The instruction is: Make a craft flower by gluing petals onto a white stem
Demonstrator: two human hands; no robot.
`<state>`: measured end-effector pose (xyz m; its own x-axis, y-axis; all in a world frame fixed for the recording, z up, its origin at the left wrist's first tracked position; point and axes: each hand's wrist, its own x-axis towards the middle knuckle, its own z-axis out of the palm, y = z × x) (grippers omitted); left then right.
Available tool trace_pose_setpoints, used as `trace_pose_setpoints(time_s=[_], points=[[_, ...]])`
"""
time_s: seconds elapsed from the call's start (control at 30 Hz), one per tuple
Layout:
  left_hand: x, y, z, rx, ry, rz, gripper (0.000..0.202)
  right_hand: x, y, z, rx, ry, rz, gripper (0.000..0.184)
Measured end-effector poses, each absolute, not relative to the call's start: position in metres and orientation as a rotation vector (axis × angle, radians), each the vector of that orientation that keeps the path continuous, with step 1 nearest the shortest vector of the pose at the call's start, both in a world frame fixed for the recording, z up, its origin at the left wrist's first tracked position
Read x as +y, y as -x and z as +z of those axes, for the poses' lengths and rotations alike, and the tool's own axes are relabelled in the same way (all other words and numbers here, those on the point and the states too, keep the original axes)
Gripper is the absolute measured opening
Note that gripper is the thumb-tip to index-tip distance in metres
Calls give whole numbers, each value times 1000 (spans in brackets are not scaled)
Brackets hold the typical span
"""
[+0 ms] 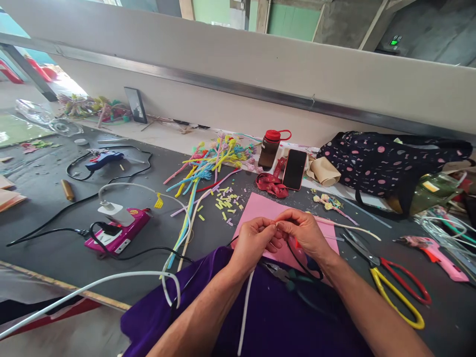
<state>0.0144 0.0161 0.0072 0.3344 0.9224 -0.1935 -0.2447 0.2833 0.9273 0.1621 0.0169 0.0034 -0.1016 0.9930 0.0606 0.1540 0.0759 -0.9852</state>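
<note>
My left hand (256,242) and my right hand (304,237) meet above a pink sheet (256,206), their fingertips pinched together. Something tiny and pale may be between them, but the fingers cover it and I cannot make it out. Under my hands, a pair of pliers (277,271) with dark handles lies near the purple cloth (293,322) over my lap. A cream fuzzy stem (362,229) reaches out past my right wrist. To the right lie large scissors (372,258) with one red and one yellow handle, blades slightly apart.
Cut yellow bits (225,202) and a heap of coloured fuzzy stems (223,153) lie left of the sheet. A magenta power strip (124,233) trails cables. Behind are a bottle (268,153), a phone (295,169) and a patterned bag (372,163). A pink glue gun (441,255) lies right.
</note>
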Motion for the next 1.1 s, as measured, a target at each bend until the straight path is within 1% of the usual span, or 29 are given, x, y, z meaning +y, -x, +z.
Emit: trace_pose_setpoints(time_s=[0.17, 0.27, 0.33, 0.37, 0.57, 0.63, 0.73, 0.87, 0.97, 1.1], points=[[16, -16, 6, 867, -858, 954, 17, 14, -159, 0, -1473, 1282, 952, 11], [17, -16, 3, 837, -794, 915, 19, 13, -160, 1, -1634, 1306, 680, 8], [18, -16, 2, 836, -785, 884, 20, 13, -160, 1, -1759, 1317, 508, 10], [19, -16, 2, 844, -792, 875, 21, 13, -160, 1, -1790, 1322, 478, 11], [19, -15, 1, 867, -877, 857, 17, 14, -159, 0, -1736, 1333, 677, 14], [18, -15, 0, 874, -882, 845, 16, 15, -160, 1, -1710, 1331, 799, 16], [18, -13, 0, 846, -850, 796, 18, 17, -165, 5, -1653, 1308, 1036, 24], [21, -11, 0, 766, -738, 755, 23, 20, -167, 7, -1469, 1250, 1223, 35], [23, -10, -1, 741, -668, 778, 21, 19, -165, 6, -1297, 1213, 1285, 33], [23, -10, -3, 771, -650, 820, 18, 17, -161, 3, -1284, 1202, 1275, 23]])
